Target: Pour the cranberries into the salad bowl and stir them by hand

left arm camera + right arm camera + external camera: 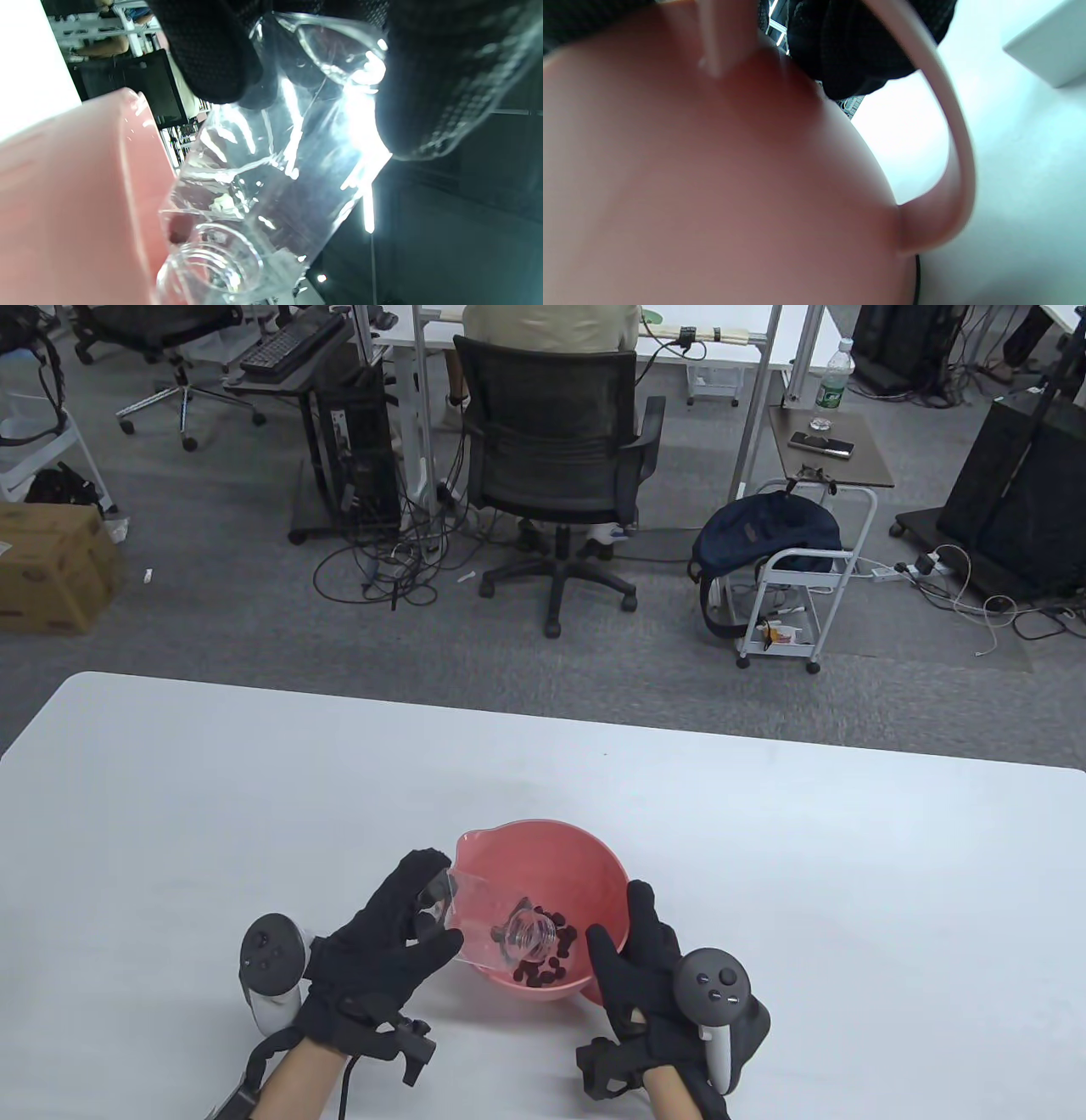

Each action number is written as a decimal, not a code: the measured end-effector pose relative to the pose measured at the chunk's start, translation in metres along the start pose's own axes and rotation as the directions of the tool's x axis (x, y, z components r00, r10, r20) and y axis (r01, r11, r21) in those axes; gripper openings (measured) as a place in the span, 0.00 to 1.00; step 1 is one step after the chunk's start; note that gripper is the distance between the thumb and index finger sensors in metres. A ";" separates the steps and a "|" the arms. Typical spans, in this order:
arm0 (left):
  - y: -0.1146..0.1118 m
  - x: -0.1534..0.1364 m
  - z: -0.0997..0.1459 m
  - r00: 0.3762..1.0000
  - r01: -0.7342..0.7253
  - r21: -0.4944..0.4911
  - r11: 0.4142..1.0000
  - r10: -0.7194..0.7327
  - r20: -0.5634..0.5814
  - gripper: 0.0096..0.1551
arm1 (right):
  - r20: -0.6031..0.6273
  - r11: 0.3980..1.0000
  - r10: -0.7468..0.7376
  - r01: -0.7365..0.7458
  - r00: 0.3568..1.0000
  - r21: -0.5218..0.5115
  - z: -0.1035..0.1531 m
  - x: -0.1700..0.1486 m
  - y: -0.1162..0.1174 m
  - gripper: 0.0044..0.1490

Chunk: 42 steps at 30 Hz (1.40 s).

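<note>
Lower centre, the left hand grips a tipped clear bottle over cranberries in the pink bowl; the right hand clasps its half-hidden handle. White table, grey carpet behind.

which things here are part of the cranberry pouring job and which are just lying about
In the job: clear bottle tipped by left hand; pink salad bowl steadied by right hand; cranberries in bowl.

Lying about: office chair; backpack; cardboard box.
</note>
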<state>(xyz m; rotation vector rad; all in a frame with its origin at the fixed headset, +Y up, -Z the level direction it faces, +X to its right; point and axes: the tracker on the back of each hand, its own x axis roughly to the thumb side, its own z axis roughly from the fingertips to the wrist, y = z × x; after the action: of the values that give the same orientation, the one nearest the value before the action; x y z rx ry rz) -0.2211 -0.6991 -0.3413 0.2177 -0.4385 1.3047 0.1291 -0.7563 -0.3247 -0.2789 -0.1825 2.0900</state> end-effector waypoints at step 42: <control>0.000 0.002 0.004 0.990 0.136 0.067 0.988 -0.138 0.021 0.50 | 0.002 1.000 0.002 -0.002 1.000 0.003 0.000 0.000 0.001 0.50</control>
<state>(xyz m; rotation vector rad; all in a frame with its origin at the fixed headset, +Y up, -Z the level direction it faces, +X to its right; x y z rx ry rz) -0.2219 -0.6990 -0.3374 0.3148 -0.3964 1.1830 0.1287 -0.7567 -0.3249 -0.2754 -0.1809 2.0922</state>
